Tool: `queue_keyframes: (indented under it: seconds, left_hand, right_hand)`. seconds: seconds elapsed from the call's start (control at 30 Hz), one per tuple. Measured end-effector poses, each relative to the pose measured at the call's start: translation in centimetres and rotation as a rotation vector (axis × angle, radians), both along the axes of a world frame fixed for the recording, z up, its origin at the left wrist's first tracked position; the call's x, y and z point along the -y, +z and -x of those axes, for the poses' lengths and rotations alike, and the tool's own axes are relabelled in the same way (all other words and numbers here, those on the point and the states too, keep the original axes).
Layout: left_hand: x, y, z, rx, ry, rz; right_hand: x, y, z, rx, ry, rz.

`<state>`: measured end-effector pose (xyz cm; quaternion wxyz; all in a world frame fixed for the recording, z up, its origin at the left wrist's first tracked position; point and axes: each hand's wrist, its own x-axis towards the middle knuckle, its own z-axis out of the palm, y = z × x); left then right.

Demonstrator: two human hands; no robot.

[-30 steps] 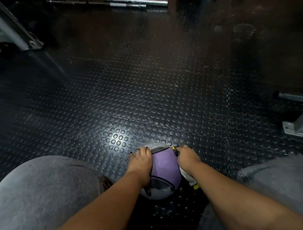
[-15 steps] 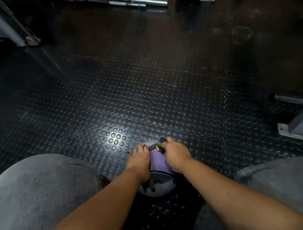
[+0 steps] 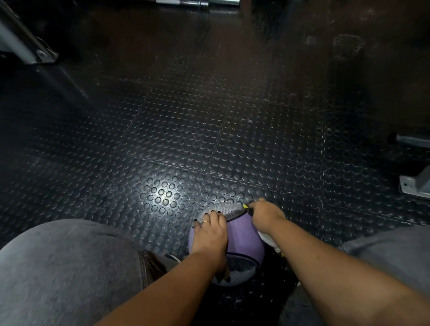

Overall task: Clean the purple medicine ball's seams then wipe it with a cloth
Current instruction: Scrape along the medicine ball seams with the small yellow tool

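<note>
Medicine ball under flat left fingers, right fingers tight round a yellow-tipped tool at its seam.

A gym floor seen from above. Black rubber floor tiles with raised round studs cover the ground. A steel bar lies at the far edge. A grey metal frame leg stands far left, a bolted foot plate right. A purple medicine ball rests on the tiles.
</note>
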<state>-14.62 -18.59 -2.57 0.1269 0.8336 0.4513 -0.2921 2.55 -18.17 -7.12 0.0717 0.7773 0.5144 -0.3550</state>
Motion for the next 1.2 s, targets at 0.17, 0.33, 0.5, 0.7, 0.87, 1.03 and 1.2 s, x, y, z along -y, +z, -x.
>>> queue_keyframes:
  seconds: [0.17, 0.33, 0.5, 0.7, 0.87, 1.03, 1.2]
  left_hand:
    - [-0.5, 0.2, 0.0, 0.011, 0.031, 0.019]
    - [-1.7, 0.2, 0.0, 0.037, 0.061, 0.042]
    - [-1.4, 0.4, -0.3, 0.02, 0.037, 0.044]
    - [-0.4, 0.2, 0.0, -0.002, -0.067, 0.029]
    - [-0.8, -0.4, 0.8, 0.034, -0.11, 0.025]
    - [-1.7, -0.8, 0.8, 0.05, -0.078, 0.033]
    - [-2.4, -0.9, 0.6, 0.094, -0.02, 0.06]
  right_hand:
    - [-0.7, 0.9, 0.2, -0.052, 0.049, -0.033]
    - [-0.6, 2.6, 1.6, -0.043, 0.148, -0.113]
    - [-0.2, 3.6, 2.4, 0.092, 0.237, -0.112]
    - [-0.5, 1.4, 0.9, 0.086, 0.152, -0.058]
    - [-0.3, -0.2, -0.6, -0.003, 0.09, -0.005]
    - [-0.6, 0.3, -0.5, -0.031, 0.112, -0.04]
    - [-0.1, 1.1, 0.1, -0.016, 0.125, -0.08]
